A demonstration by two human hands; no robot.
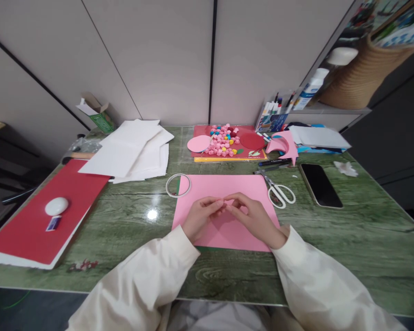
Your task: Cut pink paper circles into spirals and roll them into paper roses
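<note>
Both hands meet over a pink sheet of paper (193, 230) lying on the table. My left hand (203, 216) pinches with thumb and forefinger, and the fingertips of my right hand (250, 216) come together right beside it. Whatever sits between the fingertips is tiny and mostly hidden; a hint of pink shows there. White-handled scissors (278, 189) lie at the sheet's upper right corner. At its upper left corner rests a thin roll of tape (166, 186). Behind the sheet, a pile of small crumpled pink paper balls (221, 142), with some blue and yellow ones, lies on red paper.
Loose white sheets (124, 147) are stacked at the back left. Nearer on the left, red paper (37, 220) carries a white oval object (56, 206). A phone (320, 185) lies to the right. Markers (274, 108) and a pink paper cutout (286, 145) occupy the back right.
</note>
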